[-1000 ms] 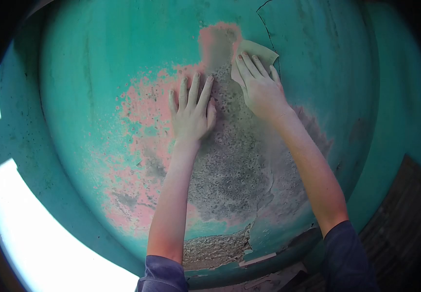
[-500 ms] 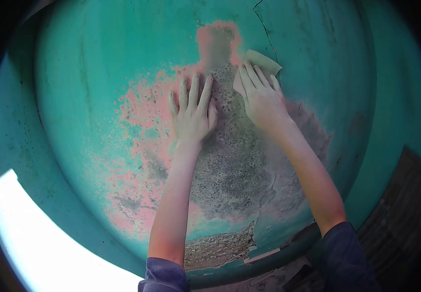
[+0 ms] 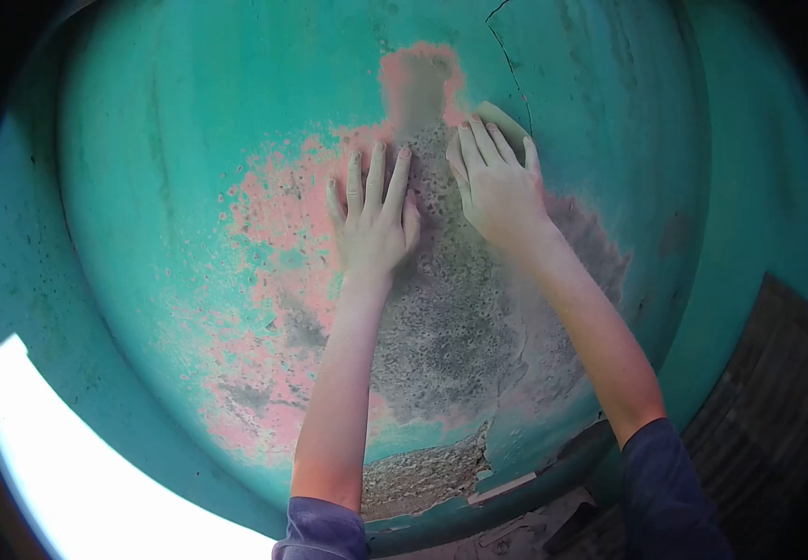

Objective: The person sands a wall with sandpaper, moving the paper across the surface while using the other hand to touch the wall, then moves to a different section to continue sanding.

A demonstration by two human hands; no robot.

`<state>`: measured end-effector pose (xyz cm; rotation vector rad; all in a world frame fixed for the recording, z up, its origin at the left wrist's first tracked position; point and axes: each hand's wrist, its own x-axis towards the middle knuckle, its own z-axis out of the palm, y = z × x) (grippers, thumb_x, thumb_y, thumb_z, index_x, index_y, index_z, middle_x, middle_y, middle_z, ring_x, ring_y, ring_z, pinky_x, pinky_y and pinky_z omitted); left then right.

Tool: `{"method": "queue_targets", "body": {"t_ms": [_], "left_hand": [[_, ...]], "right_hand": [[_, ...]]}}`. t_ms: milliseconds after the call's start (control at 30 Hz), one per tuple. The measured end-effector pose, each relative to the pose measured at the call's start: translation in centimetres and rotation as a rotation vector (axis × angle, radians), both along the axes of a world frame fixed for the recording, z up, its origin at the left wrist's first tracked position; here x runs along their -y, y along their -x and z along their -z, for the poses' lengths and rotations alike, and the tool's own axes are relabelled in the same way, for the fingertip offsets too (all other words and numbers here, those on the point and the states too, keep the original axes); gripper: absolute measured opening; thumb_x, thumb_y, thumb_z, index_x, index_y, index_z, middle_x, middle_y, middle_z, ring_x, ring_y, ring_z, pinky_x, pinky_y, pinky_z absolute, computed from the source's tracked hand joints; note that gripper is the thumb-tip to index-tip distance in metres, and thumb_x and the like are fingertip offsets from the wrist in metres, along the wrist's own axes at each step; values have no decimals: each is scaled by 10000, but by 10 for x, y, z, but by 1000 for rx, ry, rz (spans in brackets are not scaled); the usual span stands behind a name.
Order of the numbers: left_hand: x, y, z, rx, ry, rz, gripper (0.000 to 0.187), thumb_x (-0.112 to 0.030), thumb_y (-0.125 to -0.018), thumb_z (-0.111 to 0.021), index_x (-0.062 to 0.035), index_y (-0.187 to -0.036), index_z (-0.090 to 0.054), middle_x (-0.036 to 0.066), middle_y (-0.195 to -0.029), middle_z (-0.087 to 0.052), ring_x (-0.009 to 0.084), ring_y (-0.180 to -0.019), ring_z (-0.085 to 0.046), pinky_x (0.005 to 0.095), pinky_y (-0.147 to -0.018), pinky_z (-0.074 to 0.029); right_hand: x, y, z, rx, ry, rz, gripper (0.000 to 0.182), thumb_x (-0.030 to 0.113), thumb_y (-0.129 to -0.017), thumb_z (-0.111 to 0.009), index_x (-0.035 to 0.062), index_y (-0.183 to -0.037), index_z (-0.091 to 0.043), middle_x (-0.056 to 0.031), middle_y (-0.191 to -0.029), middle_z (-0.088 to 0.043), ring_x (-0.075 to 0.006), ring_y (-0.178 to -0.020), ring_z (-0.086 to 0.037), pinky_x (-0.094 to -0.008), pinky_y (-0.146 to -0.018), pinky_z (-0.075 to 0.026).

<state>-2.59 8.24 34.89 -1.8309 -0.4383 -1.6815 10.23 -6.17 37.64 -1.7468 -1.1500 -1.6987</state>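
My left hand (image 3: 372, 224) lies flat on the green painted wall (image 3: 217, 84), fingers spread, over the edge where pink paint meets a bare grey patch (image 3: 451, 327). Under the fingers of my right hand (image 3: 505, 191) is a pale sheet of sandpaper (image 3: 505, 119), pressed against the wall just right of the patch's upper part. The sheet's top edge shows beyond the fingertips, and a bit shows at the left; the palm hides the rest. Pale dust coats both hands.
A thin dark crack (image 3: 513, 70) runs down the wall above my right hand. Low down, broken plaster exposes a rough area (image 3: 427, 478). Bright light (image 3: 77, 448) fills the lower left. A dark corrugated surface (image 3: 763, 373) stands at the lower right.
My right hand has shifted slightly left and down with the sandpaper, and less of the sheet sticks out on the right. My left hand stays almost in place on the wall.
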Motion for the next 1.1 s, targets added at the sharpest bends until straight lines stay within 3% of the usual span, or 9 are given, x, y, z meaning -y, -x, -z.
{"method": "queue_targets", "body": {"t_ms": [267, 1100], "left_hand": [[-2, -1, 0, 7, -10, 21, 614, -311, -964, -524, -304, -1568, -412, 38, -1632, -367, 296, -1512, -308, 584, -1217, -174], [0, -1, 2, -5, 2, -19, 597, -338, -988, -512, -295, -1573, -399, 24, -1641, -348, 302, -1513, -287, 571, -1228, -147]], "right_hand": [[0, 1, -2, 10, -3, 52, 576, 251, -951, -575, 52, -1484, -480, -89, -1555, -470, -241, -1425, -449, -677, -1134, -244], [8, 1, 6, 42, 78, 0, 580, 223, -946, -572, 42, -1489, -478, -78, -1570, -449, -271, -1445, -416, -660, -1155, -232]]}}
